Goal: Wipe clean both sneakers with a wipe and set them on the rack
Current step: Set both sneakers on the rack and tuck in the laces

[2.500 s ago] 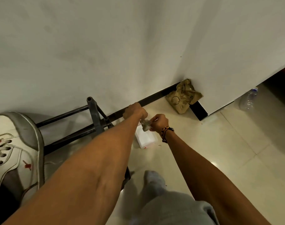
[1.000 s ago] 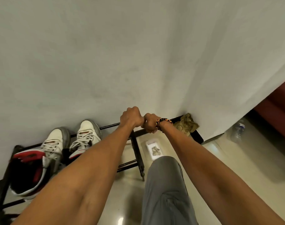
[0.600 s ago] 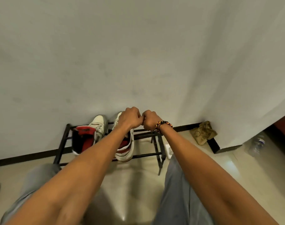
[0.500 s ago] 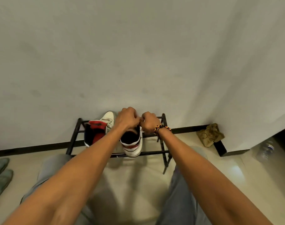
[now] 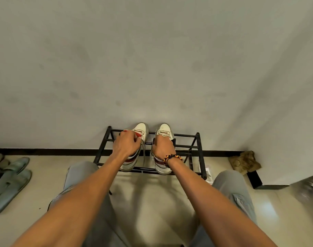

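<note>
Reaching forward, both hands seemingly grip sneakers on rack.

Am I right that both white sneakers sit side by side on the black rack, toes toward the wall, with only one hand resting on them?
Not quite: the head view shows both hands on them. The left hand is on the left sneaker and the right hand on the right sneaker. They do sit side by side on the black rack, toes toward the wall.

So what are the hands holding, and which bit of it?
Each hand is on one sneaker on the rack. The left hand grips the left sneaker at its opening; the right hand grips the right sneaker there too.
</note>
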